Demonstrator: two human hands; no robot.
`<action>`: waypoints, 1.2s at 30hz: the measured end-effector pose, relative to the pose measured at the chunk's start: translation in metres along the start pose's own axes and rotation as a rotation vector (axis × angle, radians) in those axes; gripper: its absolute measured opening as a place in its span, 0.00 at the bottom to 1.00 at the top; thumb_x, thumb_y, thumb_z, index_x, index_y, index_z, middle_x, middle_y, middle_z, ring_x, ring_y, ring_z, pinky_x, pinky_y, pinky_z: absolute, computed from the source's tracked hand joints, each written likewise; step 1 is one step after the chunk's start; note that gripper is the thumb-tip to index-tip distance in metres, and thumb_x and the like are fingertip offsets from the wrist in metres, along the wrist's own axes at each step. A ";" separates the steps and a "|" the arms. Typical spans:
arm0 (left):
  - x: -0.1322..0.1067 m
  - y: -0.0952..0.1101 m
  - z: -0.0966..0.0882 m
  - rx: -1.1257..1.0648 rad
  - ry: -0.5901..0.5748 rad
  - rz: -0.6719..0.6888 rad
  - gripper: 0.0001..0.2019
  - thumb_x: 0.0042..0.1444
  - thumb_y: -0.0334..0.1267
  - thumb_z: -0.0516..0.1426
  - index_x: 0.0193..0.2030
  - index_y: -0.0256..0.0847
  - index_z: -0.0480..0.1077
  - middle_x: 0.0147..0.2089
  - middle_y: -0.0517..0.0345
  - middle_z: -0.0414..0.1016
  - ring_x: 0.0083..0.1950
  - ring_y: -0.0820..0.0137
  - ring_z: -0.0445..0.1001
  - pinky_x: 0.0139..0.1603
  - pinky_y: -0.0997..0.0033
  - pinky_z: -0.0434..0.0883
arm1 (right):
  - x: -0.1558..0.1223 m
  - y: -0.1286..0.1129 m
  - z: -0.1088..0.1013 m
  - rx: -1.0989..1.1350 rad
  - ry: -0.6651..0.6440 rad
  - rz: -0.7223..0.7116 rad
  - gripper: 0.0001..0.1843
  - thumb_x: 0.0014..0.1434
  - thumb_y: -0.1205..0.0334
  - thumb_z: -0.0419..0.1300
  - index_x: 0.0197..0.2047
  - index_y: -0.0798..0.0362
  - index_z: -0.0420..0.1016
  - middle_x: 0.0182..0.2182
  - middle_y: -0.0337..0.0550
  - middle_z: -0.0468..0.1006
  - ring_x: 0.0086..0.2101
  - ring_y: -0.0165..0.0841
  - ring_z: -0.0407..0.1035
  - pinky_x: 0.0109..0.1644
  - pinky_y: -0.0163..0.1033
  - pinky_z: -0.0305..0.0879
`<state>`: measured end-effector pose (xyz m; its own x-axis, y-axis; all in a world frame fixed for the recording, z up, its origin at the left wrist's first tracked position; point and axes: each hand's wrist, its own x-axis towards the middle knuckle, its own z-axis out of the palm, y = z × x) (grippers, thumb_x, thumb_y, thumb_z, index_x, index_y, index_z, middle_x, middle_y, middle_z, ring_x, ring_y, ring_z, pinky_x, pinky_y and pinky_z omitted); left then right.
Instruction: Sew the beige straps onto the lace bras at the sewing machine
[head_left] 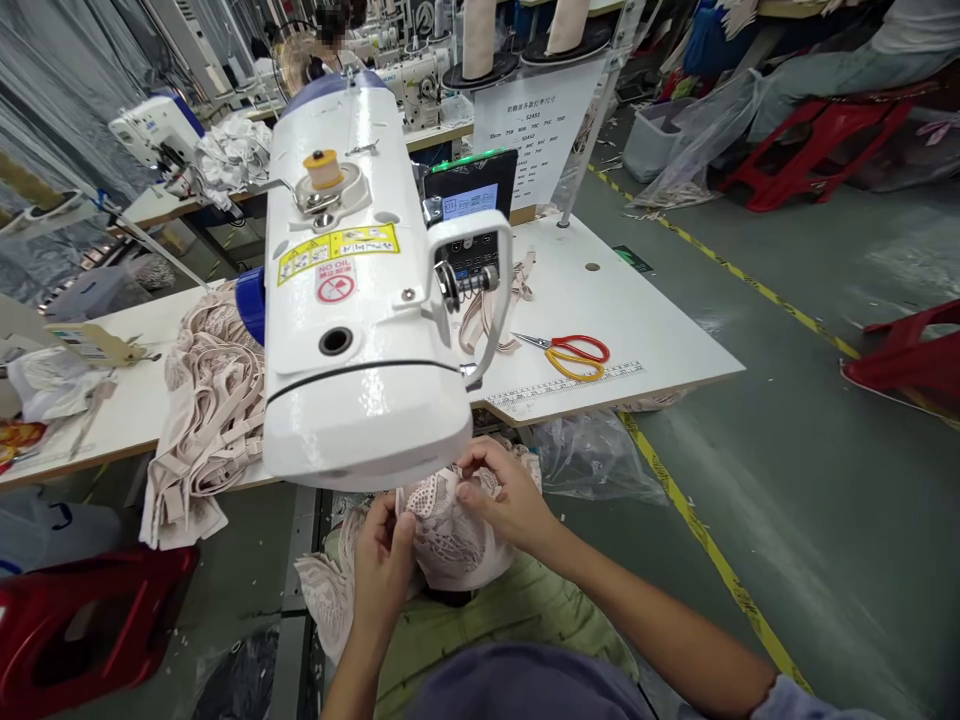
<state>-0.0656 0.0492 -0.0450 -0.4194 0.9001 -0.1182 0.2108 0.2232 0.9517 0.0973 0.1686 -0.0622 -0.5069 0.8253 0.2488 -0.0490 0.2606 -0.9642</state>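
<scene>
Between my two hands is a pale pink lace bra (457,535), held over my lap just below the head of a white sewing machine (367,400). My left hand (384,555) pinches its left edge between thumb and fingers. On the upper right part, my right hand (510,500) grips the fabric with thumb and forefinger. The machine head hides the needle area and the bra's far edge. More pale lace fabric (330,600) hangs beside my left wrist.
Red and yellow scissors (574,355) lie on the white table (660,330) near a printed ruler (570,388). A pile of pink straps and lace (214,390) drapes over the table's left edge. Red stools (97,620) stand at left and right. A control screen (472,205) is behind the machine.
</scene>
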 end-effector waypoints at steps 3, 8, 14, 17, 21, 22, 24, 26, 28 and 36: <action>-0.001 0.000 -0.002 0.061 0.004 -0.010 0.19 0.63 0.54 0.53 0.38 0.39 0.71 0.30 0.58 0.72 0.33 0.67 0.70 0.32 0.73 0.65 | -0.001 -0.003 0.001 -0.014 -0.006 -0.017 0.15 0.62 0.46 0.60 0.42 0.49 0.69 0.39 0.43 0.69 0.39 0.36 0.67 0.45 0.41 0.65; -0.004 0.007 -0.004 0.160 0.021 -0.004 0.20 0.63 0.53 0.52 0.28 0.40 0.67 0.23 0.63 0.62 0.25 0.72 0.61 0.26 0.75 0.57 | 0.000 -0.004 0.001 -0.044 -0.025 0.028 0.16 0.62 0.45 0.59 0.43 0.49 0.68 0.40 0.44 0.70 0.42 0.37 0.67 0.46 0.42 0.64; -0.007 0.016 -0.004 0.194 0.058 0.027 0.22 0.63 0.54 0.52 0.25 0.40 0.66 0.21 0.62 0.63 0.24 0.72 0.61 0.25 0.75 0.58 | 0.001 -0.004 0.000 -0.083 -0.039 0.034 0.17 0.61 0.45 0.59 0.44 0.49 0.67 0.40 0.44 0.70 0.42 0.38 0.67 0.47 0.42 0.64; -0.008 0.016 -0.006 0.199 0.066 0.029 0.21 0.62 0.54 0.52 0.27 0.39 0.69 0.24 0.60 0.66 0.26 0.70 0.65 0.27 0.75 0.61 | 0.001 -0.006 0.000 -0.092 -0.043 0.057 0.17 0.61 0.45 0.59 0.45 0.49 0.67 0.40 0.44 0.70 0.42 0.38 0.67 0.47 0.42 0.64; -0.010 0.014 -0.008 0.194 0.049 0.015 0.21 0.63 0.54 0.51 0.31 0.39 0.71 0.28 0.57 0.71 0.30 0.68 0.67 0.30 0.73 0.63 | 0.002 -0.007 0.002 -0.088 -0.050 0.057 0.17 0.59 0.48 0.61 0.45 0.49 0.67 0.40 0.43 0.70 0.41 0.37 0.67 0.46 0.41 0.64; -0.010 0.014 -0.009 0.188 0.043 0.015 0.21 0.63 0.54 0.51 0.32 0.39 0.71 0.29 0.56 0.71 0.30 0.68 0.67 0.31 0.73 0.63 | 0.002 -0.007 0.003 -0.081 -0.048 0.055 0.17 0.59 0.49 0.62 0.45 0.50 0.66 0.40 0.43 0.70 0.41 0.37 0.67 0.46 0.41 0.64; -0.011 0.014 -0.009 0.165 0.030 0.021 0.20 0.63 0.53 0.51 0.32 0.39 0.71 0.29 0.56 0.71 0.32 0.68 0.67 0.32 0.73 0.64 | 0.002 -0.007 0.006 -0.061 -0.037 0.074 0.16 0.59 0.50 0.62 0.45 0.50 0.66 0.40 0.42 0.70 0.41 0.36 0.67 0.46 0.40 0.64; -0.013 0.014 -0.009 0.139 0.017 0.025 0.19 0.64 0.52 0.51 0.33 0.39 0.70 0.30 0.57 0.71 0.32 0.68 0.68 0.33 0.73 0.64 | 0.002 -0.009 0.009 -0.019 -0.034 0.121 0.16 0.59 0.51 0.61 0.44 0.50 0.65 0.38 0.41 0.69 0.38 0.34 0.67 0.43 0.39 0.65; -0.018 0.014 -0.010 0.125 0.007 0.028 0.18 0.64 0.51 0.51 0.33 0.39 0.70 0.29 0.58 0.69 0.32 0.69 0.67 0.33 0.73 0.64 | 0.000 -0.011 0.011 0.057 -0.046 0.180 0.16 0.59 0.50 0.61 0.43 0.50 0.65 0.36 0.39 0.69 0.36 0.33 0.66 0.40 0.38 0.65; -0.034 0.006 -0.002 0.030 -0.219 0.019 0.18 0.64 0.50 0.52 0.32 0.39 0.70 0.27 0.60 0.66 0.30 0.70 0.65 0.32 0.73 0.63 | -0.035 -0.029 -0.013 0.198 -0.057 0.370 0.15 0.59 0.49 0.63 0.40 0.52 0.75 0.36 0.41 0.75 0.38 0.35 0.69 0.44 0.39 0.65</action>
<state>-0.0520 0.0185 -0.0349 -0.2138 0.9633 -0.1624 0.2448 0.2138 0.9457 0.1276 0.1389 -0.0417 -0.5682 0.8145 -0.1171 -0.0166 -0.1537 -0.9880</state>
